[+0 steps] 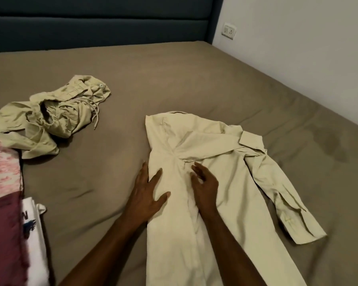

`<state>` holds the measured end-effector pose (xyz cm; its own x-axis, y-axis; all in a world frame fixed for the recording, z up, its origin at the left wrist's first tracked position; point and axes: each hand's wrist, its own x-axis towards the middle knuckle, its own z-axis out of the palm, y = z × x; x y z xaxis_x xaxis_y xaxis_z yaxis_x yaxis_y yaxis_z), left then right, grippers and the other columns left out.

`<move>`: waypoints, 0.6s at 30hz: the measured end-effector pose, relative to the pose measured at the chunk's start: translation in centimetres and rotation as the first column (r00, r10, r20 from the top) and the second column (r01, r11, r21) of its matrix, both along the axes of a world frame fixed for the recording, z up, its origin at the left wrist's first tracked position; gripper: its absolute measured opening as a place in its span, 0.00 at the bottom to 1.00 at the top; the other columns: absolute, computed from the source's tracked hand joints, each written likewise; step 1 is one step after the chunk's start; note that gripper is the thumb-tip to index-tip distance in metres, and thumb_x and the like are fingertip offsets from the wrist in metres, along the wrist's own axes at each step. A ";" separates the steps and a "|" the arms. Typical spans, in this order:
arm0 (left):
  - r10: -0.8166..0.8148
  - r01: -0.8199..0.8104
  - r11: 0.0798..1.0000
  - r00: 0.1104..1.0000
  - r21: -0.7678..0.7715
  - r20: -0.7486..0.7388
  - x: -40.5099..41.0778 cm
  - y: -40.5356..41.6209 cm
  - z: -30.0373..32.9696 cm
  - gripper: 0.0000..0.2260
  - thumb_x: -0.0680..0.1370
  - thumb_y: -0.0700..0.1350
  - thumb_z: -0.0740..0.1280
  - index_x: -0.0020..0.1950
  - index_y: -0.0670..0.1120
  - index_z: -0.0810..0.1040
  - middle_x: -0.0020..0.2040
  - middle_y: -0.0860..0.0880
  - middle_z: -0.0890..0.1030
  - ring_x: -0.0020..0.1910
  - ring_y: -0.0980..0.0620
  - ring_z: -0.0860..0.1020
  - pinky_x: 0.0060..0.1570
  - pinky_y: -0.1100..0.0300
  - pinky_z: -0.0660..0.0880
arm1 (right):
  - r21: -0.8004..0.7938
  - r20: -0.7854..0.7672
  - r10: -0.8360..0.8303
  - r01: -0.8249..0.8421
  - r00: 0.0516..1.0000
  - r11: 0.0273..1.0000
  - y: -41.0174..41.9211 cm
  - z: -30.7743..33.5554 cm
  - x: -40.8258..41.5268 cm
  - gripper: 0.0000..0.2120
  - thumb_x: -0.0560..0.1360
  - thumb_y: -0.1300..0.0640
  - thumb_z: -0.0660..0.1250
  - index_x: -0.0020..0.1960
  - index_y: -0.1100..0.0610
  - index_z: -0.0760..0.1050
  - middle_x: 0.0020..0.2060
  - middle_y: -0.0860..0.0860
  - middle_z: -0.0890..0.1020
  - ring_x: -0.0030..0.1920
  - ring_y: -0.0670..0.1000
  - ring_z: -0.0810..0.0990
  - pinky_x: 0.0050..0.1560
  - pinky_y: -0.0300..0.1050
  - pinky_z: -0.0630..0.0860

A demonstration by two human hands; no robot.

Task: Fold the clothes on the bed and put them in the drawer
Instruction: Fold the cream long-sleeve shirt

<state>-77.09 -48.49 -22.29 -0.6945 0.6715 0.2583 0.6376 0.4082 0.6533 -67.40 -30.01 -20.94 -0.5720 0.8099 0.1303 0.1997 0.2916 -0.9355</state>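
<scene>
A cream long-sleeved shirt [211,153] lies partly folded on the bed [174,79], its left side turned in and one sleeve trailing out to the right. My left hand [147,190] presses flat on the shirt's left edge with fingers spread. Just right of it, my right hand [205,182] rests on the middle of the shirt with straight, relaxed fingers. A crumpled olive garment with a drawstring [50,114] lies to the upper left, apart from both hands.
At the left edge sit a pink patterned cloth [2,168], a maroon cloth [4,234] and a white printed garment [35,228]. A dark blue headboard [99,23] runs behind the bed. The wall with a socket [229,30] stands on the right.
</scene>
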 end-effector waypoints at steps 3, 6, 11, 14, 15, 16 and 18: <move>-0.003 0.001 0.998 1.000 -0.067 -0.027 1.1 -1.0 0.6 0.39 0.76 0.71 0.64 0.82 0.66 0.48 0.84 0.51 0.39 0.82 0.50 0.42 0.75 0.49 0.58 | 0.407 0.138 -0.394 0.310 0.909 0.859 4.2 3.6 -1.0 0.09 0.74 0.57 0.66 0.50 0.55 0.84 0.39 0.55 0.85 0.42 0.62 0.84 0.41 0.51 0.77; 0.041 -0.043 0.997 0.999 -0.059 -0.031 1.0 -1.0 0.2 0.44 0.74 0.74 0.63 0.83 0.62 0.46 0.84 0.52 0.42 0.83 0.51 0.45 0.77 0.46 0.61 | 0.620 0.271 -0.526 0.272 0.806 0.736 11.2 5.9 -2.8 0.13 0.71 0.60 0.67 0.54 0.60 0.81 0.47 0.61 0.82 0.48 0.66 0.80 0.47 0.57 0.74; 0.052 -0.063 0.994 0.992 -0.090 -0.114 0.8 -1.1 -1.2 0.42 0.75 0.74 0.60 0.83 0.60 0.49 0.84 0.54 0.42 0.83 0.53 0.44 0.72 0.49 0.69 | 0.665 0.531 -0.598 0.142 0.600 0.733 20.1 3.2 -3.0 0.14 0.72 0.60 0.70 0.54 0.66 0.76 0.53 0.67 0.80 0.57 0.67 0.75 0.57 0.60 0.70; 0.048 -0.057 0.996 0.992 -0.070 -0.117 0.6 -0.8 -1.6 0.41 0.76 0.74 0.60 0.83 0.61 0.50 0.84 0.54 0.42 0.83 0.54 0.44 0.72 0.52 0.68 | 0.626 0.522 -0.592 0.196 0.614 0.755 21.2 2.4 -2.4 0.08 0.76 0.62 0.66 0.53 0.64 0.78 0.52 0.65 0.81 0.59 0.67 0.75 0.58 0.59 0.73; 0.048 -0.056 0.997 0.992 -0.060 -0.120 0.3 -0.8 -1.6 0.41 0.76 0.74 0.59 0.83 0.61 0.50 0.84 0.54 0.43 0.83 0.54 0.44 0.72 0.53 0.67 | 0.588 0.495 -0.602 0.269 0.626 0.763 21.1 3.0 -2.6 0.09 0.78 0.62 0.65 0.55 0.63 0.80 0.52 0.64 0.82 0.59 0.67 0.76 0.56 0.58 0.73; 0.053 -0.060 0.997 0.991 -0.054 -0.122 0.2 -0.8 -1.6 0.41 0.76 0.74 0.59 0.83 0.60 0.50 0.84 0.54 0.43 0.83 0.54 0.44 0.72 0.54 0.66 | 0.556 0.437 -0.640 0.369 0.632 0.745 21.0 3.6 -2.7 0.10 0.78 0.62 0.64 0.56 0.61 0.82 0.52 0.64 0.82 0.59 0.67 0.78 0.55 0.57 0.75; 0.059 -0.065 0.997 0.992 -0.052 -0.110 -0.1 -0.9 -1.7 0.41 0.76 0.74 0.60 0.83 0.60 0.51 0.84 0.54 0.44 0.83 0.54 0.45 0.72 0.57 0.63 | 0.385 0.273 -0.680 0.571 0.680 0.725 20.2 6.0 -3.2 0.11 0.79 0.60 0.65 0.58 0.59 0.84 0.52 0.63 0.84 0.56 0.67 0.81 0.53 0.57 0.77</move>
